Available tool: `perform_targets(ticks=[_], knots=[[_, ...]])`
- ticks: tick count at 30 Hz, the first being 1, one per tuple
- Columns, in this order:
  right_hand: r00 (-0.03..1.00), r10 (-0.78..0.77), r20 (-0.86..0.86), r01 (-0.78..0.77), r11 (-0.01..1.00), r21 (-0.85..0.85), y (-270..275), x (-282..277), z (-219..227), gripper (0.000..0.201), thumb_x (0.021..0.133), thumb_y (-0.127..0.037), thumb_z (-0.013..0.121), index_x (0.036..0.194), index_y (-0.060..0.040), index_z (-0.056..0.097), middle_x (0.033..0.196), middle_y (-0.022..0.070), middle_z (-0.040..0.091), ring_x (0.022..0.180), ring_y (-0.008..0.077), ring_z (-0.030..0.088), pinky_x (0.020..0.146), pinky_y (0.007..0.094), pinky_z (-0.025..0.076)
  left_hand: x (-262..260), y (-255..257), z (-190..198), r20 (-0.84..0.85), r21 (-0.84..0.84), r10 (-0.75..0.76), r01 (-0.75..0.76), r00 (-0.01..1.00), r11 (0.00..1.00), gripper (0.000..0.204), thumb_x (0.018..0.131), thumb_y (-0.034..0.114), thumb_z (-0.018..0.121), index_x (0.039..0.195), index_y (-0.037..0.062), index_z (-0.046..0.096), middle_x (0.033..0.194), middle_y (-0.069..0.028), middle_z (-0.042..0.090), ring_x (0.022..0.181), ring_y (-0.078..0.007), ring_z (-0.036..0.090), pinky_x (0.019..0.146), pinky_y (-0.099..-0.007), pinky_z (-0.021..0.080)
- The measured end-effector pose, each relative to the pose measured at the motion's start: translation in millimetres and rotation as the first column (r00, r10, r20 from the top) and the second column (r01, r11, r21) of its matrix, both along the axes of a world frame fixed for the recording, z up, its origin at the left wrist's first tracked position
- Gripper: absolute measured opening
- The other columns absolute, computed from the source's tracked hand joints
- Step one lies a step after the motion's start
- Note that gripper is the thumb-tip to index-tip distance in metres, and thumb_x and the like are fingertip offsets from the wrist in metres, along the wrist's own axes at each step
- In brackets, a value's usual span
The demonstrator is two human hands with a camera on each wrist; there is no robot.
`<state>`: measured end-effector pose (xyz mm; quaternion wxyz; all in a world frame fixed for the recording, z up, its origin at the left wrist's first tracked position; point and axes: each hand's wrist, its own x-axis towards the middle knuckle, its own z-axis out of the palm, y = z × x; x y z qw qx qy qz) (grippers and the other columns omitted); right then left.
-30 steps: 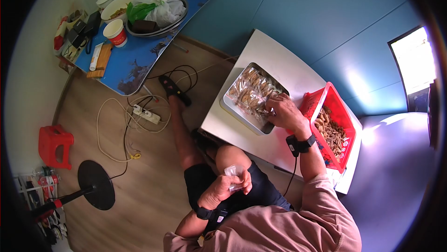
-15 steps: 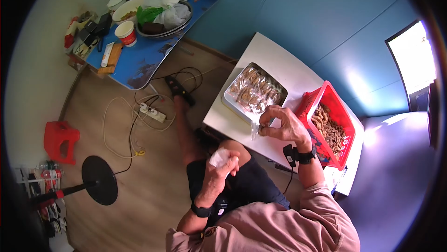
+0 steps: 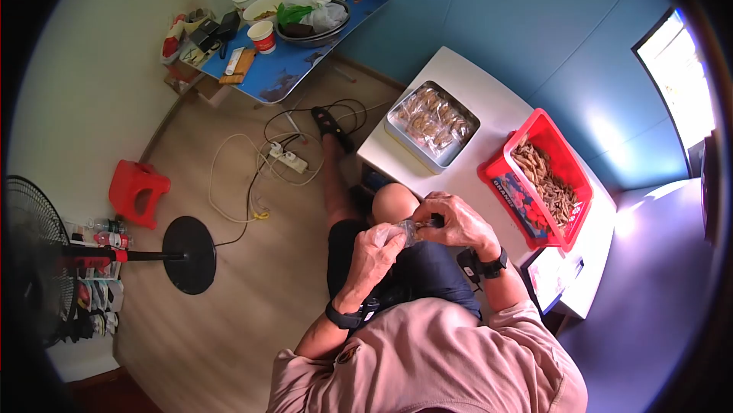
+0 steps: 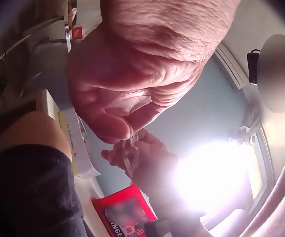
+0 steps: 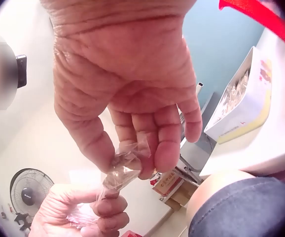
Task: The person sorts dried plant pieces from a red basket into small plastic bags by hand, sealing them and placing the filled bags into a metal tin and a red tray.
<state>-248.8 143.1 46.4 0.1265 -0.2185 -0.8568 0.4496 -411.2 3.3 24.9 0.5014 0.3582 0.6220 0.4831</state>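
Over the lap in the head view, my left hand (image 3: 372, 259) and right hand (image 3: 456, 224) meet at a small clear plastic packet (image 3: 410, 231). The right wrist view shows the right thumb and fingertips pinching the upper end of this packet (image 5: 120, 177), while left fingers grip its lower end. More crumpled clear plastic (image 5: 81, 217) sits in the left palm. What the packet contains is mostly hidden by fingers. Beyond the knees, a rectangular tin (image 3: 412, 150) with wrapped brown pieces (image 3: 435, 119) stands on the white table (image 3: 458, 73).
A red basket (image 3: 496, 172) of loose brown pieces (image 3: 546, 184) stands right of the tin. At the upper left, a blue table (image 3: 286, 81) carries dishes and a paper cup (image 3: 262, 37). A fan (image 3: 38, 260), a red stool (image 3: 137, 191) and a power strip (image 3: 289, 158) are on the floor side.
My right hand has drawn back from the tin to the lap, bringing a small packet. The left hand has come up to meet it, and both now hold the packet.
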Motion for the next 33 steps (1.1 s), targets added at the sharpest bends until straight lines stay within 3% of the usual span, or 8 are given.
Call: perform_targets(ticks=[5,7,8,10,21,28,31,33], knots=[[0.977,-0.123,-0.176,0.137,0.988,0.067,-28.0,6.6,-8.0,0.029,0.071,-0.016,0.074,0.095,-0.0018,0.068,0.08,0.0101,0.066,0.085,0.0299,0.063,0.078,0.0381,0.049,12.4,-17.6,2.8,0.061,-0.016,0.008,-0.007,0.998,1.0,0.024,0.086,0.024,0.065,0.084,0.0005,0.067,0.068,-0.0024,0.061,0.057,-0.0091,0.054,0.053,-0.0229,0.044],[0.931,-0.302,-0.206,0.296,0.953,-0.059,-37.9,12.5,-10.6,0.03,0.075,-0.021,0.075,0.096,-0.001,0.068,0.082,0.0089,0.068,0.084,0.0247,0.064,0.078,0.0357,0.05,16.8,-22.2,0.4,0.099,-0.002,0.026,-0.026,0.995,1.0,0.024,0.086,0.025,0.067,0.084,0.001,0.067,0.069,-0.0021,0.062,0.059,-0.0088,0.055,0.053,-0.0225,0.044],[0.928,-0.306,-0.212,0.3,0.952,-0.061,-42.3,16.0,-10.2,0.03,0.075,-0.021,0.075,0.096,-0.001,0.068,0.082,0.0089,0.068,0.084,0.0247,0.064,0.078,0.0357,0.05,19.3,-23.7,-1.4,0.147,0.009,0.043,-0.044,0.988,0.999,0.024,0.085,0.025,0.068,0.085,0.0015,0.067,0.071,-0.0019,0.062,0.06,-0.0085,0.055,0.053,-0.0222,0.044],[0.949,-0.293,-0.113,0.233,0.899,-0.372,-50.1,23.2,-9.0,0.034,0.079,-0.031,0.077,0.09,-0.0002,0.068,0.081,0.0053,0.067,0.079,0.0153,0.062,0.076,0.0313,0.049,25.0,-23.7,-5.4,0.142,0.019,0.059,-0.062,0.988,0.998,0.023,0.085,0.024,0.069,0.083,0.0016,0.067,0.069,-0.001,0.061,0.058,-0.0073,0.054,0.051,-0.0221,0.043],[0.944,-0.329,-0.038,0.229,0.731,-0.643,-66.2,38.2,-29.0,0.025,0.087,-0.023,0.07,0.084,0.0018,0.069,0.07,0.0024,0.064,0.066,0.0073,0.056,0.06,0.0252,0.046,43.5,-17.9,-5.5,0.081,0.031,-0.058,0.056,0.995,0.998,0.011,0.084,0.013,0.072,0.081,0.0035,0.066,0.071,0.0004,0.062,0.06,-0.0051,0.054,0.052,-0.0206,0.043],[0.934,-0.357,-0.012,0.269,0.726,-0.633,-63.9,41.2,-33.8,0.023,0.087,-0.021,0.064,0.08,0.0008,0.069,0.066,0.0021,0.062,0.062,0.0076,0.053,0.057,0.0263,0.046,44.3,-16.2,-16.4,0.314,0.007,-0.048,0.048,0.948,0.999,0.014,0.086,0.013,0.069,0.076,0.0038,0.063,0.073,-0.0024,0.062,0.063,-0.0081,0.057,0.052,-0.0217,0.044],[0.914,-0.406,-0.009,0.365,0.829,-0.423,-66.6,41.9,-30.1,0.02,0.083,-0.019,0.066,0.082,0.0009,0.069,0.063,0.0082,0.063,0.054,0.0133,0.056,0.054,0.0301,0.046,46.4,-13.8,-22.2,0.304,0.006,0.019,-0.022,0.953,1.0,0.014,0.086,0.012,0.067,0.077,0.0036,0.062,0.072,-0.0026,0.062,0.064,-0.0087,0.057,0.053,-0.0223,0.045],[0.908,-0.396,-0.133,0.378,0.915,-0.143,-67.0,40.7,-28.8,0.014,0.077,-0.014,0.066,0.078,-0.0007,0.067,0.063,0.0139,0.061,0.053,0.0256,0.06,0.052,0.0358,0.047,47.6,-11.2,-30.2,0.246,0.029,0.067,-0.076,0.967,0.997,0.013,0.087,0.012,0.066,0.079,0.0032,0.062,0.071,-0.0022,0.061,0.063,-0.0086,0.057,0.053,-0.0227,0.045]])
